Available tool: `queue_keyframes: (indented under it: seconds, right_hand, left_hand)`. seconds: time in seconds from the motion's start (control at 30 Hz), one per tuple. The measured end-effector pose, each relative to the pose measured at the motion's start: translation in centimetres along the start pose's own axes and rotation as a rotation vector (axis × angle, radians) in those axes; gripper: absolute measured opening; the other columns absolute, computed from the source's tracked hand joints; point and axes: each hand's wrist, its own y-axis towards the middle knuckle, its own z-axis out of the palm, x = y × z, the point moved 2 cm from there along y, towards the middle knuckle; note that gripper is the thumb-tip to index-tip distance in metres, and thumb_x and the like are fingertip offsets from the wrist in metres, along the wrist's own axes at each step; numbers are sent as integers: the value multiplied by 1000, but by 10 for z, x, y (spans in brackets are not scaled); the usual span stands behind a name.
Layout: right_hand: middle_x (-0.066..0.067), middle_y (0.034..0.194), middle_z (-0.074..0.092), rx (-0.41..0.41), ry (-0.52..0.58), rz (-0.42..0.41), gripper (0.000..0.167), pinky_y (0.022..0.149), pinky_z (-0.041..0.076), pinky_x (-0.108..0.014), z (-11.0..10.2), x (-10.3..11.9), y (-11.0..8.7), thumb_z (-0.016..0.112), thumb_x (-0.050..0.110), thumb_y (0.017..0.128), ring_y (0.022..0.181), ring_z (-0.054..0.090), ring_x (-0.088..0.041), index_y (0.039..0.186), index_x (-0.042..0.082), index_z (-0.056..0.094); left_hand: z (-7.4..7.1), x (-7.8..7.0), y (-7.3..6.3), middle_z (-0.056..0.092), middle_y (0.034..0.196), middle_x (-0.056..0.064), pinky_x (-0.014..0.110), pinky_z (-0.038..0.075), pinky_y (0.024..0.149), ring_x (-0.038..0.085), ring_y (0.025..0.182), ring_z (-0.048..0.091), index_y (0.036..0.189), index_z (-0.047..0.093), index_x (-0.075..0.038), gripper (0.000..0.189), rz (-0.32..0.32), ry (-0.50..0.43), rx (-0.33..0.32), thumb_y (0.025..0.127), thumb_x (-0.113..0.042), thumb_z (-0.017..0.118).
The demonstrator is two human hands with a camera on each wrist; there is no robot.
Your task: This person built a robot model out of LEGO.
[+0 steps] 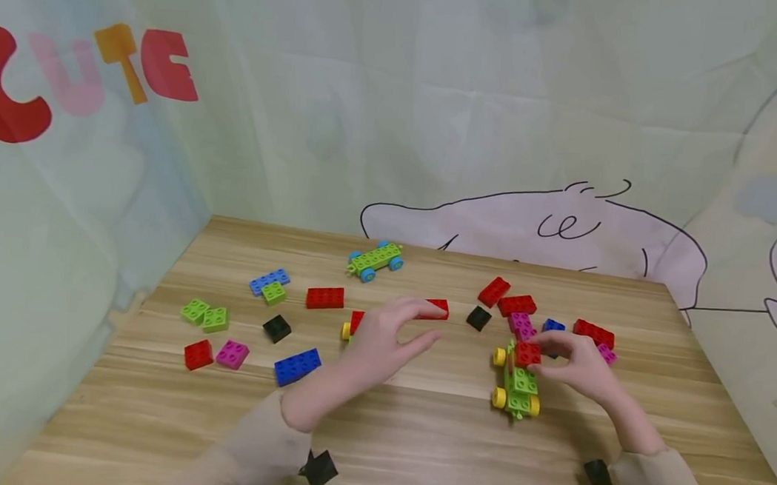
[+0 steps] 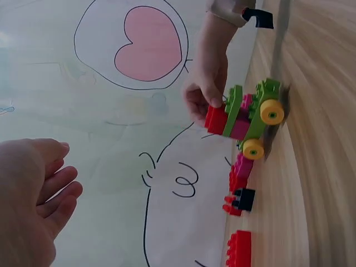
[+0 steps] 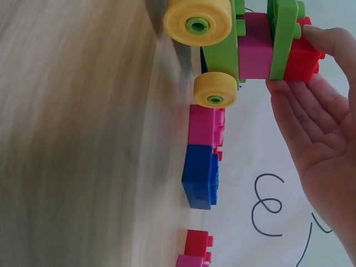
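My right hand (image 1: 577,365) pinches a red brick (image 1: 528,353) between thumb and fingers. That brick sits at the top of a stack on a toy car with a green wheeled base (image 1: 519,404) and yellow wheels (image 3: 197,21). Under the red brick, the right wrist view shows a green brick (image 3: 282,47) and then a magenta brick (image 3: 256,47). Held above the table, my left hand (image 1: 382,342) is empty, its fingers loosely bent and the thumb apart. Behind it, partly hidden, is a red brick (image 1: 356,321) with a yellow wheel (image 1: 346,332) beside it.
A green car base (image 1: 376,258) with blue wheels stands at the back. Loose bricks lie at left, among them a blue brick (image 1: 297,367) and a black brick (image 1: 277,328). More are behind the right hand, including a red brick (image 1: 594,333). A printed cloth (image 1: 436,127) hangs behind the table.
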Motion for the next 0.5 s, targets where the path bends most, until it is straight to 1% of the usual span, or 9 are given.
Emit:
queue_keyframes:
  seconds: [0.1,0.17,0.23,0.27,0.3,0.4,0.5]
  right_hand:
    - [-13,111,68,7,0,7,32,85,55,-25,0,-1,-1,78,13,82,94,61,2,111,2,69]
    - [-13,111,68,16,6,9,33,85,55,-23,0,-1,-2,78,13,82,95,60,2,112,2,68]
    - [-13,111,69,23,14,14,33,86,55,-25,0,0,-2,78,13,82,95,61,1,112,2,68]
    - [-12,111,69,29,16,16,34,86,56,-27,0,0,-2,78,13,82,95,61,1,112,1,68]
    - [-12,110,69,31,15,17,34,86,56,-29,0,0,-1,78,13,83,95,61,1,112,1,68]
    - [-11,109,69,33,8,21,33,86,57,-32,0,0,-1,77,14,83,95,62,-2,112,1,68]
    - [-12,109,69,31,-4,28,33,86,57,-30,1,0,0,77,14,83,95,63,-4,112,1,68]
  left_hand:
    - [-17,9,0,73,109,10,35,56,89,24,103,69,109,70,-2,25,58,49,-63,86,-9,74]
    - [-28,16,0,74,106,12,37,57,85,25,99,69,108,70,0,25,95,82,-112,84,-7,75]
    - [-40,23,0,74,104,13,38,58,84,26,97,69,107,70,1,26,92,113,-142,83,-6,76]
    - [-46,27,0,74,104,13,39,58,83,27,96,69,107,70,1,26,80,131,-149,83,-6,76]
    - [-52,30,0,73,105,12,39,58,84,26,97,69,107,70,0,26,55,151,-151,83,-7,76]
    - [-68,41,-1,72,108,13,41,57,86,28,100,67,109,69,-1,25,-36,180,-138,86,-8,74]
    - [-83,53,-1,71,112,14,43,55,88,30,103,66,113,68,-1,25,-124,203,-123,89,-10,71]
